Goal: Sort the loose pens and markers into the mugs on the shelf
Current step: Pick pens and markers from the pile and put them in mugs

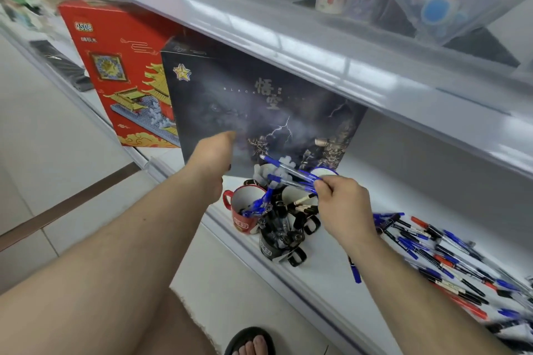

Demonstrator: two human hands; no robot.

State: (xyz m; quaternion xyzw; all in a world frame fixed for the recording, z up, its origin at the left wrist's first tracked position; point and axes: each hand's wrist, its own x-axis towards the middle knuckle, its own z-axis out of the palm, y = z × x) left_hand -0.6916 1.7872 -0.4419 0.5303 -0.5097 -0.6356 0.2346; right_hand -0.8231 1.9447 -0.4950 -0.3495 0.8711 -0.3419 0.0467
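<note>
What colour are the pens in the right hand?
Blue pens, clearest in the head view.

bare forearms, frayed shorts hem, black sandal

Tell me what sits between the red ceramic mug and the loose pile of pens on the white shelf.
In the head view, a black mug packed with dark markers stands between the red mug and the pen pile, with one stray blue pen lying nearer the pile.

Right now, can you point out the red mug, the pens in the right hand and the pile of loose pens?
red mug [240, 220], head view, front wall.
blue pens [291, 172], head view, clear barrels.
loose pens [450, 262], head view, middle of pile.
</note>
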